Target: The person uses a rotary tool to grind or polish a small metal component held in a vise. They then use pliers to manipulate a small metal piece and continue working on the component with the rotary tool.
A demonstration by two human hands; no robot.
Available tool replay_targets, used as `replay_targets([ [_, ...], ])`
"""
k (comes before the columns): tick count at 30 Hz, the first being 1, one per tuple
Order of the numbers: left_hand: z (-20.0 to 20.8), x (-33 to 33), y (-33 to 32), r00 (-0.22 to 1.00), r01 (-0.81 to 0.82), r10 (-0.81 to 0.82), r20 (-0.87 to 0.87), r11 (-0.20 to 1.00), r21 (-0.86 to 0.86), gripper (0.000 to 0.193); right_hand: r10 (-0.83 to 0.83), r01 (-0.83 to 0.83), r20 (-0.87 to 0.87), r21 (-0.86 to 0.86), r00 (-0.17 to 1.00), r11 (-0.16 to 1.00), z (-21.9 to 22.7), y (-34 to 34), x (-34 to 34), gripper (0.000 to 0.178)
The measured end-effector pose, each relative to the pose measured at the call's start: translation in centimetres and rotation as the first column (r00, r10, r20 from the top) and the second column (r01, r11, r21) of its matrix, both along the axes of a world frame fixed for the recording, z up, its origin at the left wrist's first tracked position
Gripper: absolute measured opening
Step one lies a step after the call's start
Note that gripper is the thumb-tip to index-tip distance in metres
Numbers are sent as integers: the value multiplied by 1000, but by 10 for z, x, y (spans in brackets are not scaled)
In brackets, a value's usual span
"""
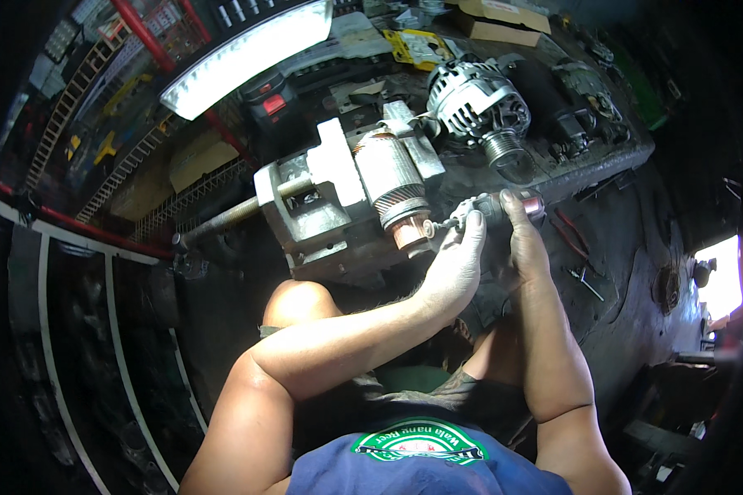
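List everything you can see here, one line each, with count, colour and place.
Vise: one, grey, centre
Armature: one, silver and copper, clamped in the vise
Handheld tool: one, dark with reddish end, in both hands
Alternator: one, silver, right of the armature
Workbench: one, grey, under the alternator
Light panel: one, white, upper left
Cardboard box: one, brown, top
Pliers: one, red-handled, right
Dim clutter: uncountable, edges
Shirt: one, blue, bottom
Left hand: one, bare, on the tool
Right hand: one, bare, on the tool
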State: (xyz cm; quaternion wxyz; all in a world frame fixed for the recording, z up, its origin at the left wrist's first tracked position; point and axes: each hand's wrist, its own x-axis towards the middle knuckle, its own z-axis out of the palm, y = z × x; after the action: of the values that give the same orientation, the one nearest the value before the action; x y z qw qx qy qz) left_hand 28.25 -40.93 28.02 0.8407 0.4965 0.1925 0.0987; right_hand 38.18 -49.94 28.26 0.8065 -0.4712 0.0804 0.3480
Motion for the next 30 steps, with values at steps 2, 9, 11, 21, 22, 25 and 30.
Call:
replay_targets([
  [2, 1, -1, 0, 1000, 6, -7, -19, 999, -43, 60, 20, -22, 23, 77, 1000, 997, -1, 1, 0, 44],
  [9, -2, -3, 3, 999, 44, -43, -8, 990, 134, 71, 14, -12, -16, 80, 1000, 997, -1, 2, 1, 41],
  [11, -4, -2, 3, 999, 46, -47, 6, 983, 176, 74, 12, -14, 26, 57, 1000, 998, 0, 2, 0, 41],
  [21, -2, -8, 2, 996, 78, -84, 20, 976, 202, 77, 84, -87, 47, 76, 995, 993, 1, -2, -2, 44],
  [22, 0, -8, 3, 995, 103, -104, -5, 978, 180, 76, 70, -72, 37, 53, 997, 996, 1, -2, -2, 44],
  [25, 2, -9, 5, 991, 134, -130, -36, 981, 140, 74, 41, -41, 26, 16, 999, 999, 0, -2, -3, 43],
  [30, 2, -7, 2, 995, 92, -95, 13, 984, 152, 73, -11, 11, 14, -7, 1000, 1000, 1, 0, -3, 41],
])
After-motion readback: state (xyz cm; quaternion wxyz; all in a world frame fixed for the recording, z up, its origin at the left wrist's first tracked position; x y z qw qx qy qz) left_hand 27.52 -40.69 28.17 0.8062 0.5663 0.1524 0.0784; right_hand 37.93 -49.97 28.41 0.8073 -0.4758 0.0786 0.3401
